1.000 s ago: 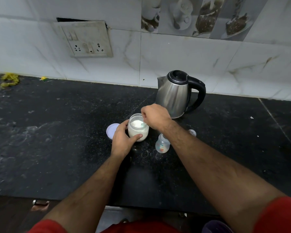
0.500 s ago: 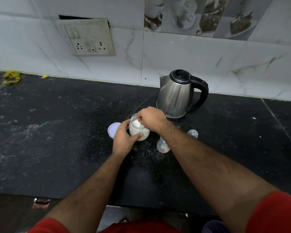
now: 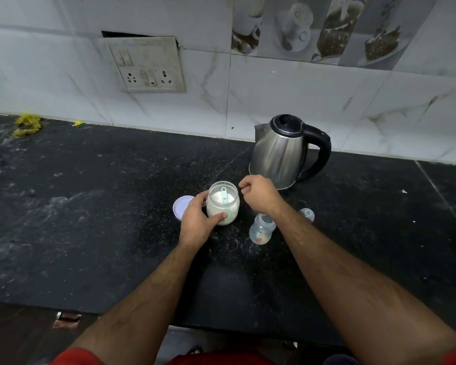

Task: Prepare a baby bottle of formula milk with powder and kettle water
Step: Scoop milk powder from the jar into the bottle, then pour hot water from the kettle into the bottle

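- The left hand wraps round a clear, rounded jar of white powder, thumb across the front and fingers behind; the jar stands upright on the counter.
- A pale green plastic scoop lies in the powder, its handle leaning on the open mouth of the jar.
- The right hand hangs just right of the jar's rim, fingers curled in with nothing between them.
- The baby bottle, clear plastic with a small print, stands open under the right forearm, close to the right of the jar.
- Its clear teat cap lies just beyond that forearm.
- A round, flat, pale lilac lid lies beside the jar on the left, partly under the left hand.
- The kettle, brushed steel with a black lid and curved black handle, stands behind the right hand near the tiled wall.
- The counter is black speckled stone, dusted with white smears.
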A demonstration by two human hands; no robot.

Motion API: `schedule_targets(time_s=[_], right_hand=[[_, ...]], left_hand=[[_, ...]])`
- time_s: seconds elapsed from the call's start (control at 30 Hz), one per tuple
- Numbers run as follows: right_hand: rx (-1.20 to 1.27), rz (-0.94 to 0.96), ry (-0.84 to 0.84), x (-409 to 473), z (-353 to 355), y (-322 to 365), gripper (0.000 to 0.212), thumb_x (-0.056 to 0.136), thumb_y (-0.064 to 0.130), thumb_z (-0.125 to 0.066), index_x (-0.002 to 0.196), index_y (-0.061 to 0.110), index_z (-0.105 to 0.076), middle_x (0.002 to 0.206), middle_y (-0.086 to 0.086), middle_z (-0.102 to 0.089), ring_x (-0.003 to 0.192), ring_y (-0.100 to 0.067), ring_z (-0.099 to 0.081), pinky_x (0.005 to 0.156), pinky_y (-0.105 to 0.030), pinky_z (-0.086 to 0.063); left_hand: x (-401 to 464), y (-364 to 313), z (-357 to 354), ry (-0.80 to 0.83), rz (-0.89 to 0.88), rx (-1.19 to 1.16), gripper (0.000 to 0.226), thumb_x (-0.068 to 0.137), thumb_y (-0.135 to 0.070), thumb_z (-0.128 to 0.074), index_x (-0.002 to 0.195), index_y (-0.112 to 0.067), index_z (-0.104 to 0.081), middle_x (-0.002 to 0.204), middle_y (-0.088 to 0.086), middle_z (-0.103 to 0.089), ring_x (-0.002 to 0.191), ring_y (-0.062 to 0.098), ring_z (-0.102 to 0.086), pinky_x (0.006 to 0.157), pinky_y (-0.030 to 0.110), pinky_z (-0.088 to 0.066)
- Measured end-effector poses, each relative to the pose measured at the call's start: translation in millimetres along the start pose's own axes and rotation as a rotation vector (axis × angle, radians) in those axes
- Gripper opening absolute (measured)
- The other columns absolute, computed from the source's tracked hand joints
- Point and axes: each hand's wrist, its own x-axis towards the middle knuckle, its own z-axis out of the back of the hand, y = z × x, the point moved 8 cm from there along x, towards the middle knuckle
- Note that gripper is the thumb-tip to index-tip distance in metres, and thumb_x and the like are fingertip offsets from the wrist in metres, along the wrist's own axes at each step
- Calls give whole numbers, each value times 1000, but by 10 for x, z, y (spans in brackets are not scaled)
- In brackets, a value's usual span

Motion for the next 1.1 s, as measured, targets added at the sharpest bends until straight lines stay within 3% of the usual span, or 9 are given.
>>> schedule_targets(time_s=[0.17,0.3,0.6,0.8,0.87,0.97,1.03,1.1], right_hand=[[-16,-23,105,12,-204,-58,23,85,1,-53,97,9,-71,95,-6,-71,91,-24,-65,84,-45,-56],[-3,-31,138,59,-311,-49,23,81,0,-54,89,12,-72,87,-4,-72,87,-23,-66,82,-46,-57],[115,-41,149,136,-530,110,26,80,-2,-59,91,16,-75,90,1,-76,89,-17,-69,86,-42,-58],[84,-14,135,114,-458,175,26,84,-1,-54,100,8,-73,99,-8,-74,95,-24,-67,88,-42,-56],[83,-17,103,111,-376,123,29,86,1,-55,109,7,-71,106,-9,-73,101,-24,-67,92,-41,-55],[162,-16,39,82,-197,-5,36,90,2,-57,123,10,-66,118,-7,-69,108,-18,-65,98,-37,-53],[223,-11,-21,25,-40,-127,35,90,0,-57,122,9,-67,116,-6,-70,107,-17,-65,98,-35,-53],[293,-10,-107,-57,120,-288,30,90,0,-58,115,9,-71,109,-5,-73,102,-16,-68,95,-37,-55]], left_hand=[[5,12,35,22,-12,-14,69,73,-18,-85,135,-19,-55,122,-11,-65,112,8,-59,94,22,-43],[10,-23,115,18,-16,-3,64,75,-16,-84,133,-20,-58,117,-14,-63,106,4,-57,84,9,-41],[96,96,421,-13,-12,16,60,73,-17,-85,127,-22,-61,123,-6,-64,109,7,-58,91,21,-43],[96,129,469,-30,13,27,65,72,-19,-86,131,-21,-59,126,-8,-62,112,7,-57,95,26,-43],[7,141,507,-129,33,18,63,73,-20,-86,129,-18,-59,121,-9,-61,106,7,-57,92,24,-43],[-236,118,535,-290,19,-22,37,79,-17,-81,111,-23,-63,92,-9,-62,83,6,-59,80,24,-50],[-367,116,410,-281,10,-63,24,82,-12,-78,100,-20,-65,76,-9,-62,70,7,-58,72,20,-52],[-453,113,183,-191,-3,-86,22,82,-9,-77,95,-22,-65,74,-7,-64,67,8,-59,68,15,-50]])
